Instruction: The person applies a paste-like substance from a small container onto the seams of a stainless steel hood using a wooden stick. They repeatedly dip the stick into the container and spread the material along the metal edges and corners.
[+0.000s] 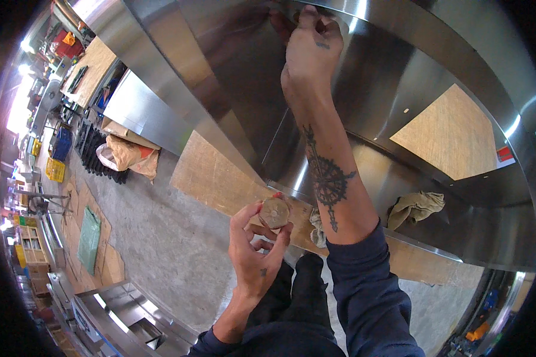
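Between the thumb and fingers of my left hand is a small round container, its flat beige-grey face toward me and a bit of red at its rim. My right hand reaches far up into a large stainless steel housing. Its fingers are bent and pressed together against the shiny inner wall, where a reflection of them shows. Whatever lies between those fingertips is hidden. A crumpled olive-grey cloth rests inside the housing, to the right of my right forearm.
A square opening in the steel shows wood-coloured board. Plywood lies under the housing, with a pale rag near my legs. Steel units stand lower left. Farther left are a bag, a yellow crate and a green package.
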A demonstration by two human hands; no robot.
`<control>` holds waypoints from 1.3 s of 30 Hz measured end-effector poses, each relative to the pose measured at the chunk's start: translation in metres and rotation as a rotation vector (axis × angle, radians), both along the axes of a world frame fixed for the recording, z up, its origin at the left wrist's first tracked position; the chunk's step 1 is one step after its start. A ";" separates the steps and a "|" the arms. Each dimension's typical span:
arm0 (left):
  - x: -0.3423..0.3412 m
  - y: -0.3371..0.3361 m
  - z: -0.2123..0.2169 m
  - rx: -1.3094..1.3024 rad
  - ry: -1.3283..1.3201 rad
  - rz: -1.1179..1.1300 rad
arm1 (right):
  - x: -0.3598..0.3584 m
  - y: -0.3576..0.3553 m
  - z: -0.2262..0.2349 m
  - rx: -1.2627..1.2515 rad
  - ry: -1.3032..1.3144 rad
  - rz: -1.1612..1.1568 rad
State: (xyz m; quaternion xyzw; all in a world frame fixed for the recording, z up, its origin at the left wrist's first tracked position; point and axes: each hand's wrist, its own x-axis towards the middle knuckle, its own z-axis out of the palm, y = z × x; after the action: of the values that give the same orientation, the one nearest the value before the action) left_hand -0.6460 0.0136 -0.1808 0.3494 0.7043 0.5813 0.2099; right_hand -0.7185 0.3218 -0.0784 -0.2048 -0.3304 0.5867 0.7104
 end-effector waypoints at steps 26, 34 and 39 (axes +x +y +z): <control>-0.004 0.000 -0.005 -0.020 0.031 -0.030 | -0.003 -0.003 0.000 0.021 -0.007 -0.017; -0.004 0.000 -0.004 -0.033 0.045 -0.040 | -0.004 -0.005 0.002 0.027 0.009 -0.025; -0.002 -0.004 -0.003 -0.044 0.043 -0.042 | 0.002 -0.013 0.000 0.050 0.050 -0.008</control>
State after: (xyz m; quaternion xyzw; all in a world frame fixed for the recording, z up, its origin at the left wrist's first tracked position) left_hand -0.6481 0.0099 -0.1833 0.3718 0.7138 0.5534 0.2146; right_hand -0.7167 0.3091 -0.0785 -0.1737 -0.3264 0.5805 0.7255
